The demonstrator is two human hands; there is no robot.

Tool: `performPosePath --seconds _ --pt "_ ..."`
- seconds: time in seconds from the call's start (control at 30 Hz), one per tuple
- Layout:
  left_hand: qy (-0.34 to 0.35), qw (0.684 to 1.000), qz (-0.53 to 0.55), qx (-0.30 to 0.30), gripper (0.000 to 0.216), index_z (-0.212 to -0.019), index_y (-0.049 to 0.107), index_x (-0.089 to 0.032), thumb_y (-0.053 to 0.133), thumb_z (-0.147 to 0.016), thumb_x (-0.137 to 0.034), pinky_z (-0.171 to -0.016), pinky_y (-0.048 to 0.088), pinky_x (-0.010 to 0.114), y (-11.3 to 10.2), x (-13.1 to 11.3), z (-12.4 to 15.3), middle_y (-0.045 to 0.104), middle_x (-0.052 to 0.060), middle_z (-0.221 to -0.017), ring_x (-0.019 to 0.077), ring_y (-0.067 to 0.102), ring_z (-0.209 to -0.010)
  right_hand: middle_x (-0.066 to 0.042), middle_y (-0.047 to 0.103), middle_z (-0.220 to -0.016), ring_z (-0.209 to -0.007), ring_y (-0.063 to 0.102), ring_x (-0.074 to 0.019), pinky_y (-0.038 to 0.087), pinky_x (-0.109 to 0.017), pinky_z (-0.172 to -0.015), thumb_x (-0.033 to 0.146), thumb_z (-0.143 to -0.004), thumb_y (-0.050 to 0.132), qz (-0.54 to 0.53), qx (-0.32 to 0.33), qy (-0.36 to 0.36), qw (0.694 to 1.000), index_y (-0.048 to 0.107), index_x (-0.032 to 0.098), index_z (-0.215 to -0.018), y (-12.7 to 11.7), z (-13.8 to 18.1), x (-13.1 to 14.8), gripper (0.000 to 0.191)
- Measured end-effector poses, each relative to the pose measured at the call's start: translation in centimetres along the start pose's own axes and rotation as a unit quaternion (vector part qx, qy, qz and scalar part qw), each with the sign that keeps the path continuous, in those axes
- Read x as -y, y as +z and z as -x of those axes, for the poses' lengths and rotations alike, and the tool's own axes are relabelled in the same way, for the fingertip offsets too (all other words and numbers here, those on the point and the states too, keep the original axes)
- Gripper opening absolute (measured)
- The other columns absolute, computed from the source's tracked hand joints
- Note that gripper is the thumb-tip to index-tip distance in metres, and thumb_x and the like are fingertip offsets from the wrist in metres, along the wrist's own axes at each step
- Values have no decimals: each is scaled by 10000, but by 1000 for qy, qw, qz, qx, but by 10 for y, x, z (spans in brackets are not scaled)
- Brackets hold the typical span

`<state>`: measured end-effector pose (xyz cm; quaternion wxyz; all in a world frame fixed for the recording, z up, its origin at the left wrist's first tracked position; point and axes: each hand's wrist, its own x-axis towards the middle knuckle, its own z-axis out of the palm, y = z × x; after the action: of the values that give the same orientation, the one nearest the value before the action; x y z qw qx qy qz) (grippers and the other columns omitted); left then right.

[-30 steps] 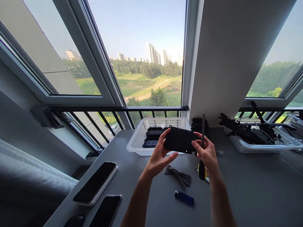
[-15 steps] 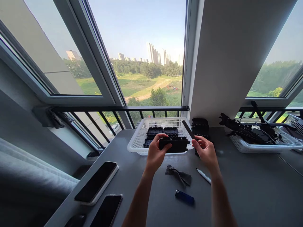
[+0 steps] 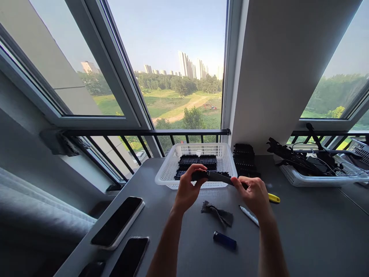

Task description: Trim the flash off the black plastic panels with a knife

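Note:
My left hand (image 3: 188, 189) is closed on a flat black plastic part (image 3: 212, 176), held edge-on just in front of the white basket (image 3: 167, 173). My right hand (image 3: 253, 192) is closed on a screwdriver (image 3: 272, 198) with a yellow-ended handle that sticks out to the right. Its shaft points left toward the black part. More black parts (image 3: 197, 161) lie inside the basket, and a stack of black parts (image 3: 244, 157) stands to its right.
On the grey table lie a crumpled grey cloth (image 3: 217, 213), a white pen (image 3: 248, 214), a blue lighter (image 3: 225, 241) and two phones (image 3: 117, 223) at the left edge. A second white basket (image 3: 300, 177) with black cables sits at the right. Windows and a black railing stand behind.
The black part has tipped from facing me to lying edge-on. The screwdriver went from upright to lying across, with its yellow end now out to the right.

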<state>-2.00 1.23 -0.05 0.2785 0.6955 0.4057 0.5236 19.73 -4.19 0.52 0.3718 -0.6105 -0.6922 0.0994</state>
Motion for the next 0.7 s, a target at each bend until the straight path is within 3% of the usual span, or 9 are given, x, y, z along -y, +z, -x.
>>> performPosePath --seconds 0.3,0.5,0.7 --pt "30 999 -27 34 120 -882 604 -210 651 -771 -203 -724 485 253 1 -9 1 646 -10 -809 134 601 -726 -5 537 -504 -475 433 -112 246 -260 -544 605 -917 413 36 18 -24 999 658 187 -620 3 0 0 568" --pt "25 999 -19 15 134 -878 597 -210 638 -754 -183 -741 501 265 -3 -5 0 652 -1 -836 142 611 -750 -17 573 -532 -501 471 -125 259 -261 -543 613 -909 417 21 23 -14 999 710 199 -659 0 -2 -14 566" --pt "34 997 -58 27 146 -903 608 -215 618 -765 -169 -743 500 276 -1 -5 1 658 -1 -831 147 617 -750 -8 520 -490 -466 424 -116 257 -266 -536 647 -900 396 29 24 -17 999 698 191 -636 2 -2 -8 607"
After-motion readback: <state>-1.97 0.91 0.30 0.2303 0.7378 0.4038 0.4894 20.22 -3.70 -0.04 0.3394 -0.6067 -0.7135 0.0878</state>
